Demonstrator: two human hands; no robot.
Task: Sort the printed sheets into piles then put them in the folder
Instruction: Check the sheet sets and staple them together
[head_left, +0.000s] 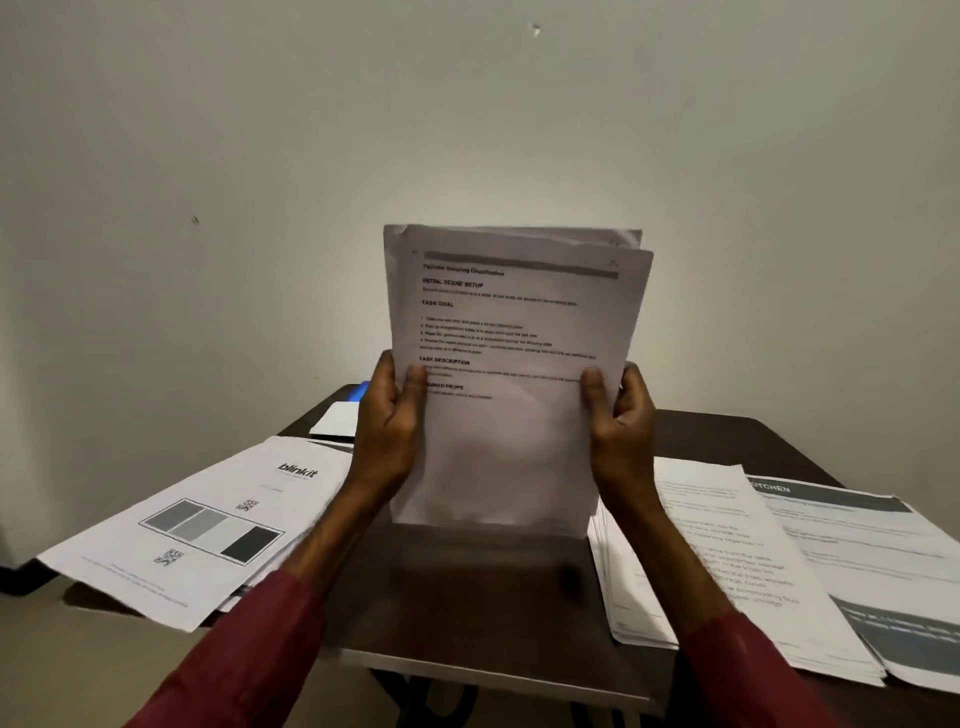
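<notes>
A stack of printed sheets (511, 332) stands upright in front of me, its bottom edge just above the dark table (467, 587). My left hand (387, 415) grips the stack's left edge and my right hand (618, 415) grips its right edge, thumbs on the front page. The top page carries headings and numbered text. To the left lies a pile topped by a "blinkit" sheet (208, 525). Two piles lie to the right, a text pile (727, 571) and a "KITCHEN" sheet pile (872, 561). A blue item (361, 389) shows behind my left hand; I cannot tell whether it is the folder.
A white sheet (335, 418) lies at the table's back left. The blinkit pile overhangs the table's left edge. A plain wall (467, 130) rises right behind the table. The table's front edge (493, 675) is close to me.
</notes>
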